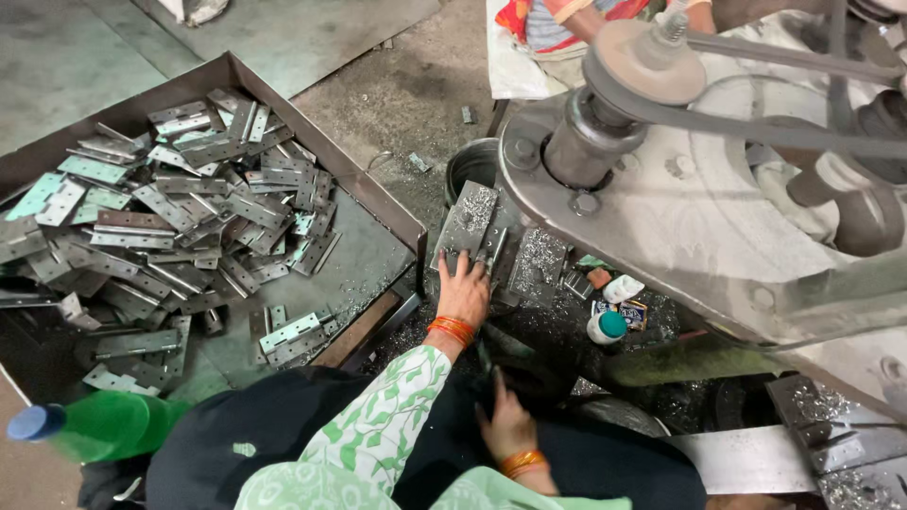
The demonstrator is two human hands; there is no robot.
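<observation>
My left hand reaches forward in a green-and-white patterned sleeve with orange bangles at the wrist. Its fingers lie spread on the near edge of grey hinge plates that rest on the machine's bed, dusted with metal shavings. My right hand, also with orange bangles, sits low near my lap against a dark surface. Its fingers point forward, and I cannot tell whether it holds anything. A large shallow metal tray to the left holds several loose steel hinges.
A big belt-driven machine with a pulley fills the right side. A round metal pot stands behind the plates. Small bottles sit under the machine. A green bottle with a blue cap lies lower left. Another person sits at the top.
</observation>
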